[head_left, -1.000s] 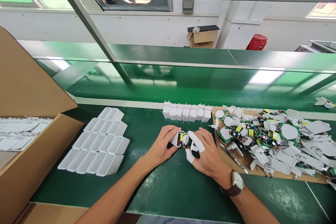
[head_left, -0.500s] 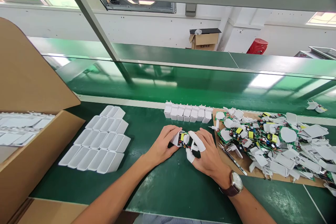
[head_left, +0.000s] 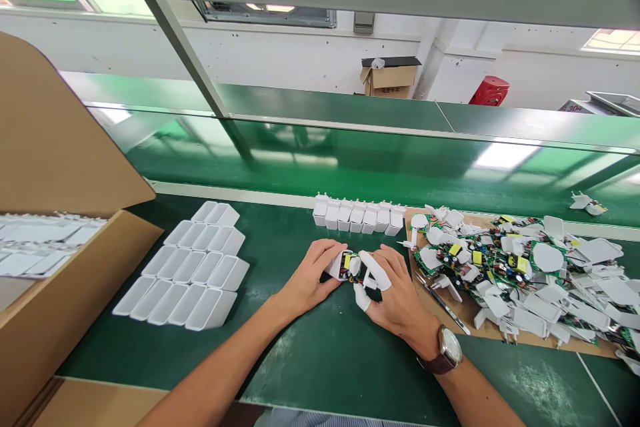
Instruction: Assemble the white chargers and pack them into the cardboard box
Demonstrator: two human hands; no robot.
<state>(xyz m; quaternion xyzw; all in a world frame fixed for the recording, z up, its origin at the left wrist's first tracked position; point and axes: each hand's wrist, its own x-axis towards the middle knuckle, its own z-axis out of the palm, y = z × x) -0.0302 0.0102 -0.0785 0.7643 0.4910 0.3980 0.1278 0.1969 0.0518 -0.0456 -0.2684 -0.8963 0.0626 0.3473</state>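
Observation:
My left hand [head_left: 313,275] is closed around a white plastic charger housing [head_left: 334,267], low over the green bench. At the housing's right-hand mouth sits a circuit board [head_left: 346,265] with a yellow part, and how far in it reaches cannot be made out. White finger covers show on my right hand [head_left: 400,297], whose fingers are closed on the board and its white plug end [head_left: 370,281]. Beyond my hands stands a row of white charger bodies [head_left: 357,217] with pins upward. Several rows of hollow white housings [head_left: 193,270] lie to the left.
Circuit boards and white plug parts are heaped [head_left: 505,267] on cardboard at the right. Tweezers [head_left: 447,305] lie along its near edge. An open carton [head_left: 95,280] of white parts stands left. Behind the bench runs a green belt [head_left: 425,180] carrying one plug assembly [head_left: 589,203].
The plug assembly on the green belt has moved a little to the left. Both my hands and the parts in them look nearly the same.

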